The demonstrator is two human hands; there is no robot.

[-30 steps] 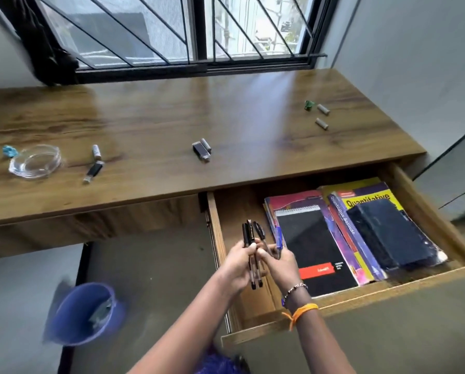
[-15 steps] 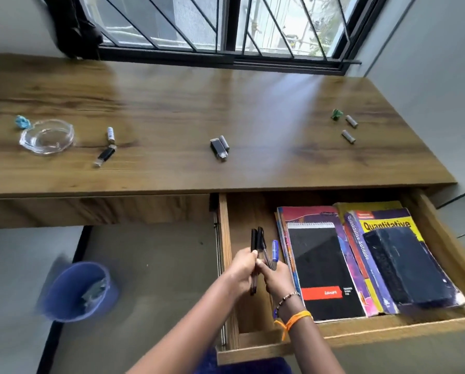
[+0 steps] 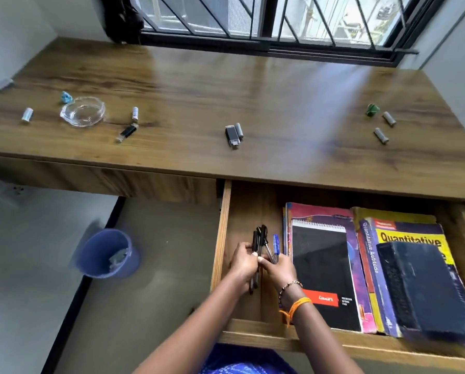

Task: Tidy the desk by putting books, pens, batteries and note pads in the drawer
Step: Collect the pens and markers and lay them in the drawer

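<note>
Your left hand [image 3: 243, 261] and right hand [image 3: 278, 268] both grip a bundle of black and blue plastic pens [image 3: 263, 245] over the open wooden drawer's [image 3: 221, 238] left end, beside the stacked books [image 3: 404, 271].

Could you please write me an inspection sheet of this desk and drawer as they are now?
Surface: wooden desk; its drawer is open.
Job's things: books and black pad lie in the drawer; pens held over its left part; batteries on the desk's right, more at left.
Clutter: glass dish, two USB sticks, blue and green scraps.
Hands: left hand and right hand both grip the pens.
Cables: nothing seen.
Surroundings: barred window, blue bin on the floor.
</note>
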